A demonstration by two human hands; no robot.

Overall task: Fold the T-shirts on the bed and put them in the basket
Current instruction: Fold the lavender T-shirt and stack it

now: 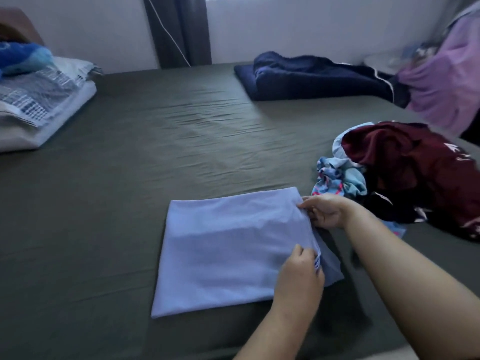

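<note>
A light blue T-shirt [223, 250] lies partly folded into a flat rectangle on the dark green bed sheet [130, 178], near the front edge. My left hand [301, 271] pinches its right edge low down, where a sleeve sticks out. My right hand [324, 210] pinches the same right edge near the upper corner. To the right lies a heap of unfolded clothes: a maroon shirt [405, 162] on top and a light blue patterned garment [337, 178] beside it. No basket is in view.
A dark navy garment [311, 76] lies at the far side of the bed. Folded bedding and a blue blanket [33, 94] sit at the far left. A purple cloth [446, 81] hangs at the far right. A dark curtain [181, 29] hangs on the back wall.
</note>
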